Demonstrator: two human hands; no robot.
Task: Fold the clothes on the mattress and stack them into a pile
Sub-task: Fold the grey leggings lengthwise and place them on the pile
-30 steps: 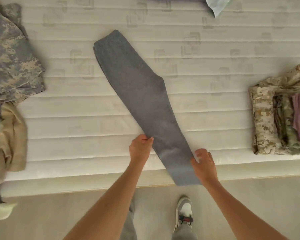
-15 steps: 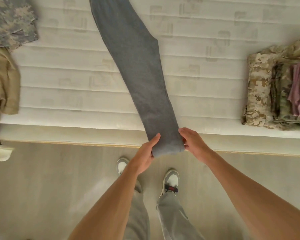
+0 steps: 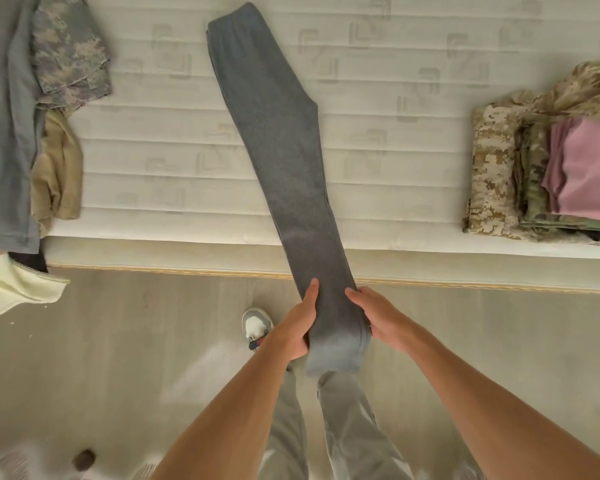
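The left hand (image 3: 297, 323) grips the left edge of the long grey folded trousers (image 3: 284, 161), thumb on top of the cloth. The right hand (image 3: 378, 317) holds the right edge, fingers curled around it. Between both hands the leg end hangs past the edge of the white quilted mattress (image 3: 378, 98), above the floor. The upper part lies diagonally on the mattress. At the right sits a pile of folded camouflage and pink clothes (image 3: 548, 168); unfolded clothes (image 3: 32, 116) lie at the left.
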